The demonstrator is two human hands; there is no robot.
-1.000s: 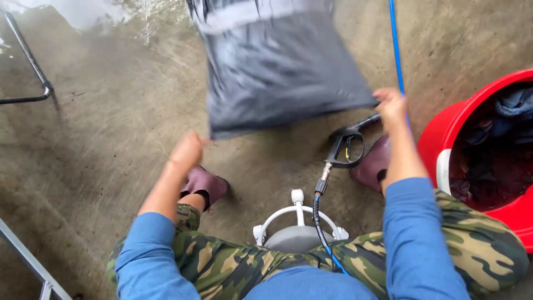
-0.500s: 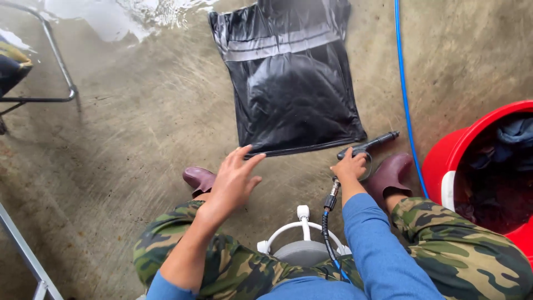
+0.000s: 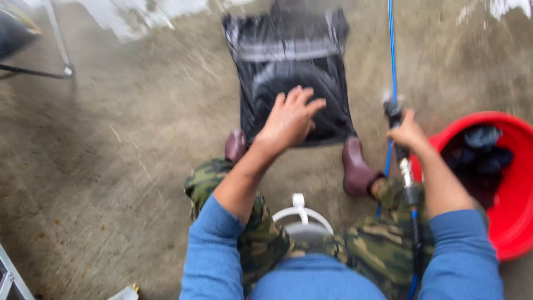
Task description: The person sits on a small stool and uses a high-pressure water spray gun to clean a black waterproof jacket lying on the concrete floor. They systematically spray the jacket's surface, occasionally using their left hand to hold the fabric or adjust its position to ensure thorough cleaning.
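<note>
Garment: black wet garment with a grey band, spread flat on the concrete floor ahead of the feet.
Left hand: left hand open, fingers spread, over the garment's lower part; contact cannot be told.
Right hand: right hand closed around a spray gun.
Hose: blue hose runs beside the garment.
Tub: red tub with dark clothes, at right.
Boots: maroon boots touching the garment's near edge.
</note>
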